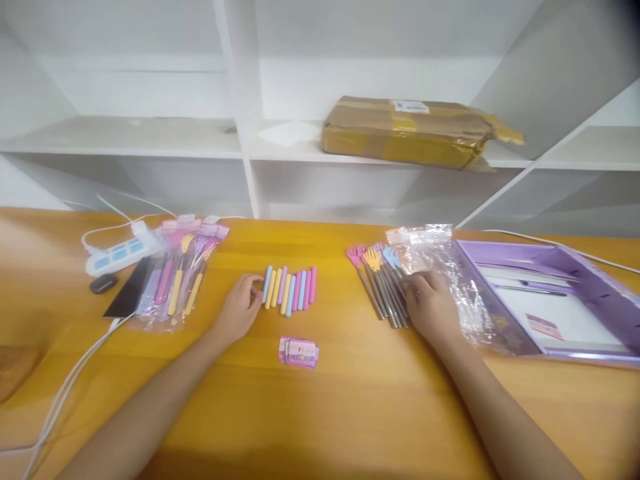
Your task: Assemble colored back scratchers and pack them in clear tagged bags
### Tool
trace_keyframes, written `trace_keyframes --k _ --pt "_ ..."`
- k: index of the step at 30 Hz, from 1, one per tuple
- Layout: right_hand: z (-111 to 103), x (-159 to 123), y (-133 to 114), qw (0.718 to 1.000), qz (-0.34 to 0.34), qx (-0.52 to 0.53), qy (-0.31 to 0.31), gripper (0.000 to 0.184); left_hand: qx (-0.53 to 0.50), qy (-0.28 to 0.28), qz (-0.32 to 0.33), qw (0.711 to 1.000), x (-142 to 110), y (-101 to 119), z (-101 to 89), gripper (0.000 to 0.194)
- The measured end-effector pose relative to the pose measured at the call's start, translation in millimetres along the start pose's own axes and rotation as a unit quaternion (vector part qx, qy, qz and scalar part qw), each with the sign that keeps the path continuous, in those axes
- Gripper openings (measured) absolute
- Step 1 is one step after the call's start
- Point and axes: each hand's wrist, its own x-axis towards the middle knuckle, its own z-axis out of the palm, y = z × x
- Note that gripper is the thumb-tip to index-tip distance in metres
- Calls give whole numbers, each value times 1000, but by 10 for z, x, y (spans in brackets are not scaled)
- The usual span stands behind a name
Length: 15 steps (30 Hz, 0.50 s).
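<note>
In the middle of the table lies a row of pink, yellow, blue and purple handle tubes [290, 291]. My left hand [241, 303] is at the row's left end, fingers curled against the outermost light blue tube [267, 283]. To the right rests a bundle of back scratchers [383, 283] with dark grey rods and pink, yellow, purple and blue claw heads. My right hand [430, 307] closes at the bundle's right side, its fingertips at a rod of a blue-headed back scratcher [391, 257]. A small stack of pink printed cards [299, 352] lies below the tubes.
Bagged back scratchers [180, 277] lie at left beside a white power strip [117, 255], a black phone-like slab [129, 288] and cables. Clear plastic bags [467, 307] and a purple box [550, 300] are at right. A taped carton [405, 133] sits on the shelf.
</note>
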Motion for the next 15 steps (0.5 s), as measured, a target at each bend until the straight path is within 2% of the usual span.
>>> trace_keyframes --k 6,8,11,15 --pt "-44 3 -119 998 -11 53 25 19 26 9 0 1000 -38 30 21 26" --pt "-79 18 -167 997 -18 71 37 19 41 19 3 999 -7 42 -27 27" --pt "-203 66 -263 992 -29 100 64 22 80 38 11 996 103 15 -275 25" --pt "-474 69 -483 987 -59 133 62 23 158 98 -25 982 212 -174 -836 26"
